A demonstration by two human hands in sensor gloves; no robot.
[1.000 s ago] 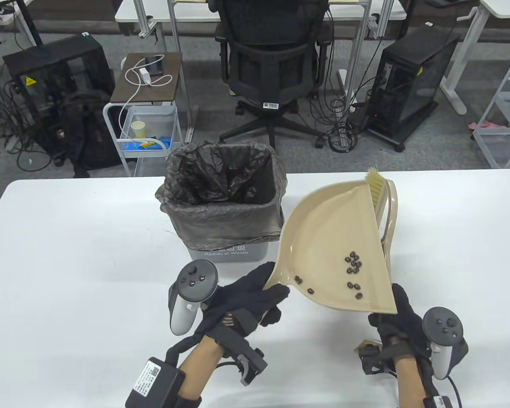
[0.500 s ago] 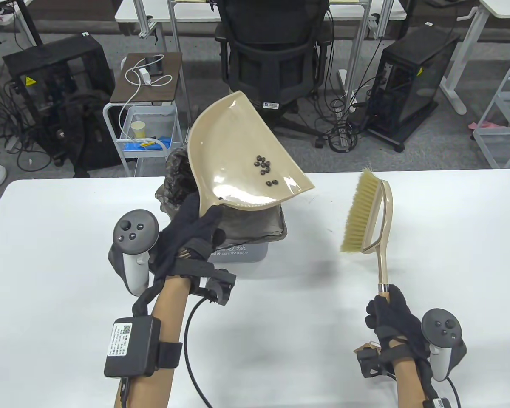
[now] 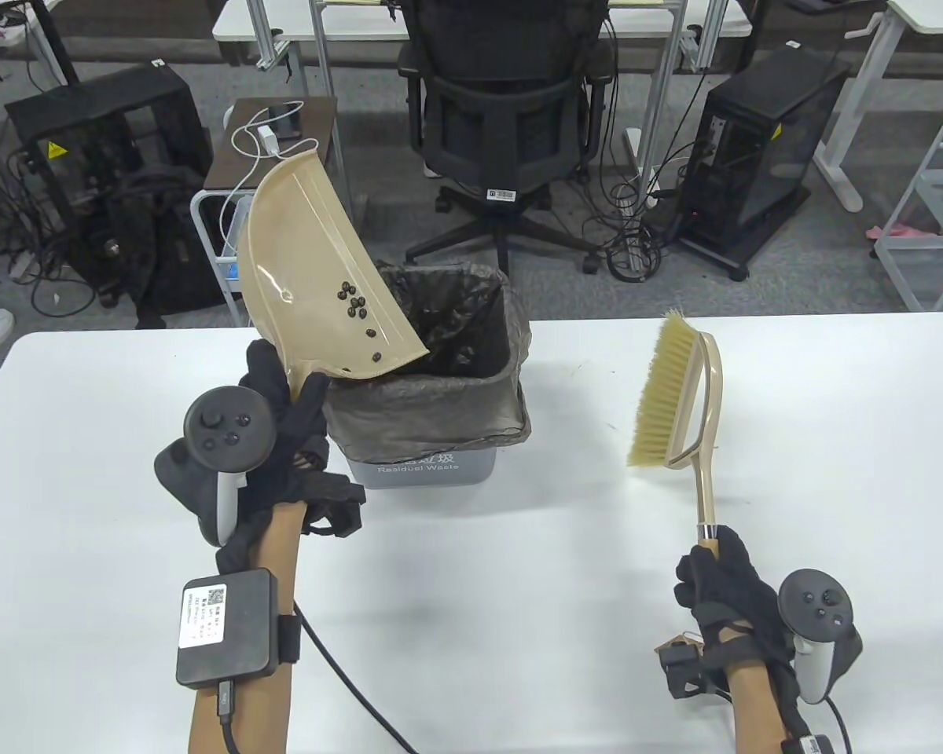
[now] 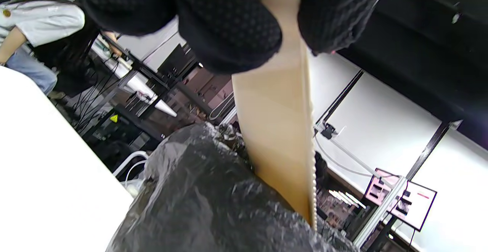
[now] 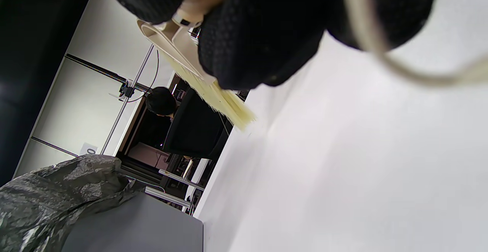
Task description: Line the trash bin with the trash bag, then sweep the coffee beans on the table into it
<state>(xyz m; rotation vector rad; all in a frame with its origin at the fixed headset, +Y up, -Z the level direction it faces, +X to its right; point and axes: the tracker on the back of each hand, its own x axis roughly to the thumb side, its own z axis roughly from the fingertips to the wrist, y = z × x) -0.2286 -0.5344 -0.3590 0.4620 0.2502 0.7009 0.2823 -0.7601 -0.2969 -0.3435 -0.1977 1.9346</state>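
Coffee beans (image 3: 355,308) sit in a loose cluster (about 10, hard to count) on the tan dustpan (image 3: 314,267), none seen on the table (image 3: 126,408) itself. Left hand (image 3: 283,408) has its fingers clenched round the dustpan's handle end, pan raised and tilted with its lower corner over the left rim of the trash bin (image 3: 424,463); in the left wrist view the pan edge comes down right at the black trash bag (image 4: 213,206). Bag lines the bin, folded over the rim all round, so lining looks done. Right hand (image 3: 727,581) grips the brush (image 3: 676,400) by its handle, bristles up off the table, well apart from the bin on its right. Step in hand, judging by the pose: tipping beans into the bin. Risks: beans lie close to the pan's straight lip, and only 1 corner is over the opening, so a fast tilt could send some past the rim onto the table or floor behind. Pan edge could also snag the bag's fold and drag it off the rim. Bin is light-looking, a knock from the pan might shift it.
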